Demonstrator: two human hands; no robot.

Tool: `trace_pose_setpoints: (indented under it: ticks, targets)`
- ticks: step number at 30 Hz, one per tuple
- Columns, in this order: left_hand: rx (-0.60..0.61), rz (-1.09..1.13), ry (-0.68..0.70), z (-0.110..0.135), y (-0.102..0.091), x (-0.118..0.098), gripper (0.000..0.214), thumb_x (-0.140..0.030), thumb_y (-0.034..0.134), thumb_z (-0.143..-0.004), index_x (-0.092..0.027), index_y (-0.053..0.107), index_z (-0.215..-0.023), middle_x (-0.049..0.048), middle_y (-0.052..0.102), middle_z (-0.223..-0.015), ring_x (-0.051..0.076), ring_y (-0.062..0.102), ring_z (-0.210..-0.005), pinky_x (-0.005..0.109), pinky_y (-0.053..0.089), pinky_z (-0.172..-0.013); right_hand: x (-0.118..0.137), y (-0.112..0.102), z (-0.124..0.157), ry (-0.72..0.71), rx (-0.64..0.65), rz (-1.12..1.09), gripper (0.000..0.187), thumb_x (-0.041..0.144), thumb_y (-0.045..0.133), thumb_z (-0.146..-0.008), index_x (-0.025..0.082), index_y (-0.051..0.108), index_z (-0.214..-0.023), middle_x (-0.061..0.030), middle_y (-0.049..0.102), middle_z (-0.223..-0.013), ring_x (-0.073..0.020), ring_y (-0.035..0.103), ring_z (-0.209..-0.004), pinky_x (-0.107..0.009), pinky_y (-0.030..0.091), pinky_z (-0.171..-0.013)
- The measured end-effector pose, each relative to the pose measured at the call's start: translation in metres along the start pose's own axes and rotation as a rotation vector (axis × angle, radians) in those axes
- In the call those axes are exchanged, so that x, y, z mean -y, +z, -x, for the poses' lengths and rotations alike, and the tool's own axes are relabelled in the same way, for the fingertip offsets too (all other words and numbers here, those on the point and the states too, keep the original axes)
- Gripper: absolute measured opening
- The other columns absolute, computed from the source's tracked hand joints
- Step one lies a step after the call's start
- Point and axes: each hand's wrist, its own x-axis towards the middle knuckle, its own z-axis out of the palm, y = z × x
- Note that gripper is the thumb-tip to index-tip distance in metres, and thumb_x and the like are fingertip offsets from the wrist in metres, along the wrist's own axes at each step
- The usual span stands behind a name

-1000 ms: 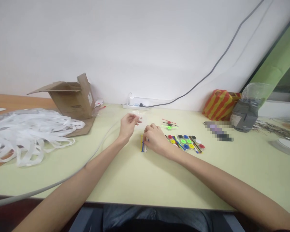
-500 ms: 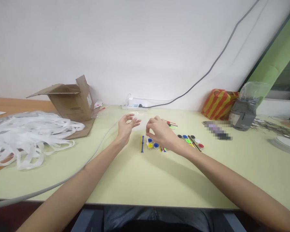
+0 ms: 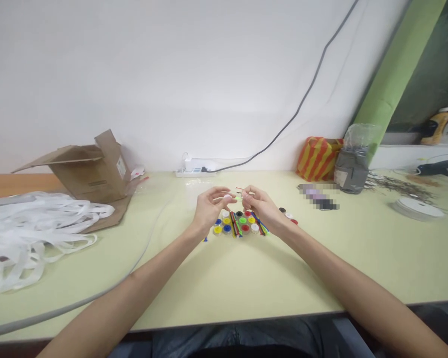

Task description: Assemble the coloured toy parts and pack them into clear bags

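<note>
While the left hand (image 3: 211,209) faces the right (image 3: 263,209), a stick (image 3: 234,195) lies between.

this looks like a plain workroom for small handwork, more workshop than home: a long pale green surface (image 3: 231,281) runs along a white wall (image 3: 134,74), with a power strip (image 3: 194,173) at the back. an open cardboard box (image 3: 89,174), a heap of white plastic loops (image 3: 33,228) and small coloured discs (image 3: 235,226) lie out on it.
</note>
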Motion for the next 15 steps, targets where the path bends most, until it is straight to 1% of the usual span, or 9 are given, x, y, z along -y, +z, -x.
trace_pose_setpoints:
  ticks: [2,4,6,8,11,13,15]
  targets:
    - [-0.006,-0.011,0.016,0.002,0.002,0.002,0.032,-0.036,0.082,-0.074,-0.014,0.072,-0.095,0.0104,0.076,-0.092,0.026,0.076,-0.081,0.031,0.059,-0.061,-0.006,0.006,0.005,0.005,0.001,0.027,0.040,0.058,0.068,-0.083,0.021,0.053,-0.080,0.0077,0.044,-0.056,-0.0097,0.038,-0.052,-0.024,0.032,-0.053]
    - [-0.019,-0.030,0.023,0.005,0.003,0.003,0.028,-0.037,0.082,-0.073,-0.014,0.073,-0.086,0.0091,0.075,-0.087,0.024,0.074,-0.074,0.033,0.060,-0.062,-0.009,0.012,0.011,0.018,0.020,0.043,0.043,0.062,0.068,-0.081,0.021,0.055,-0.081,0.0079,0.044,-0.053,-0.0095,0.036,-0.048,-0.023,0.029,-0.049]
    - [-0.025,-0.039,0.038,0.008,0.003,0.000,0.027,-0.038,0.082,-0.073,-0.014,0.074,-0.083,0.0084,0.075,-0.087,0.022,0.073,-0.070,0.035,0.062,-0.064,-0.011,0.017,0.016,0.020,0.023,0.043,0.044,0.063,0.068,-0.081,0.021,0.055,-0.082,0.0081,0.045,-0.050,-0.0095,0.036,-0.046,-0.023,0.029,-0.047]
    - [-0.015,-0.051,0.035,0.011,0.004,-0.003,0.028,-0.037,0.082,-0.072,-0.014,0.076,-0.087,0.0072,0.076,-0.085,0.021,0.073,-0.068,0.035,0.062,-0.066,-0.011,0.020,0.018,-0.028,-0.027,0.042,0.041,0.061,0.068,-0.082,0.021,0.056,-0.083,0.0071,0.048,-0.051,-0.0102,0.039,-0.047,-0.023,0.032,-0.048]
    - [-0.005,-0.064,0.019,0.015,0.006,-0.005,0.031,-0.038,0.083,-0.072,-0.015,0.076,-0.093,0.0059,0.076,-0.083,0.022,0.073,-0.073,0.036,0.062,-0.073,-0.009,0.021,0.019,-0.145,-0.116,0.038,0.035,0.053,0.071,-0.082,0.021,0.058,-0.084,0.0037,0.055,-0.060,-0.0122,0.050,-0.057,-0.026,0.041,-0.057]
    - [-0.004,-0.073,0.033,0.017,0.007,-0.005,0.033,-0.038,0.084,-0.072,-0.016,0.076,-0.096,0.0067,0.076,-0.089,0.023,0.074,-0.082,0.036,0.061,-0.081,-0.009,0.019,0.019,-0.171,-0.125,0.029,0.032,0.051,0.072,-0.083,0.021,0.060,-0.087,0.0015,0.059,-0.066,-0.0134,0.055,-0.063,-0.027,0.044,-0.062]
    - [0.000,-0.095,0.065,0.018,0.006,-0.005,0.035,-0.036,0.084,-0.072,-0.017,0.076,-0.100,0.0077,0.077,-0.098,0.023,0.073,-0.089,0.035,0.060,-0.084,-0.009,0.018,0.019,-0.170,-0.112,0.027,0.031,0.049,0.072,-0.083,0.020,0.062,-0.089,-0.0001,0.062,-0.069,-0.0140,0.057,-0.066,-0.028,0.045,-0.064]
